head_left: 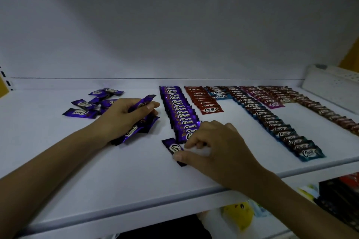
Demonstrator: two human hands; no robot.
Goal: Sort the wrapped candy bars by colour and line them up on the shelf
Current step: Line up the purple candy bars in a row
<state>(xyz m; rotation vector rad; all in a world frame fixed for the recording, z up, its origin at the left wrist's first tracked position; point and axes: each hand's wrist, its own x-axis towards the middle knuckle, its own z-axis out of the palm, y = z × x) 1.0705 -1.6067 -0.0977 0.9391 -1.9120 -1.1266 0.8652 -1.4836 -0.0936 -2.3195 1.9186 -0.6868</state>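
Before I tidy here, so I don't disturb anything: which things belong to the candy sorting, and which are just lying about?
Job: shelf, purple row, loose purple bars, purple bundle in left hand, single purple bar pinched by right hand, red row, blue rows, pink row, brown row.
Lying about: white perforated panel, yellow bag, dark packs below.

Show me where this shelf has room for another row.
Bare: the front strip of the shelf along its edge; the patch ahead of the red row, between the purple row and long blue row; the wedge ahead of the pink row, beside the brown row. Crowded: the back right, where rows nearly touch, and around the loose purple pile.
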